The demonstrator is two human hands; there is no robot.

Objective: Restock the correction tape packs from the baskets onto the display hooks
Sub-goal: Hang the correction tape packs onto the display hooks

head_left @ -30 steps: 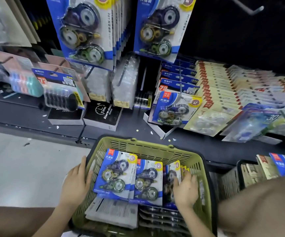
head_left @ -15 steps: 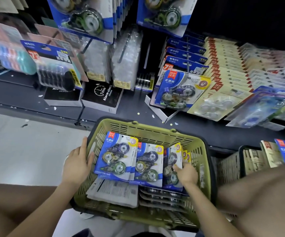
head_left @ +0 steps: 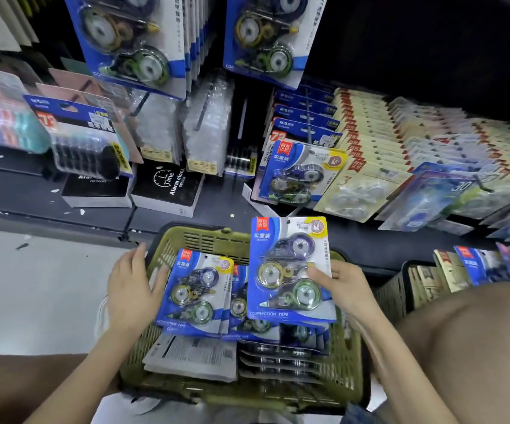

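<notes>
Your left hand (head_left: 131, 290) is resting open-fingered against the olive-green plastic basket (head_left: 204, 240); your right hand (head_left: 350, 290) is pinching a blue-carded correction tape blister pack (head_left: 288, 270) upright above it, hang-hole pointing up toward the matching hanging packs (head_left: 266, 35).

Tops of hanging packs (head_left: 131, 41) beyond upper edge

Your left hand (head_left: 131, 289): fingers straight, spread.
Your right hand (head_left: 350, 289): thumb pinching a pack (head_left: 287, 264), fingers seemingly behind it.
</notes>
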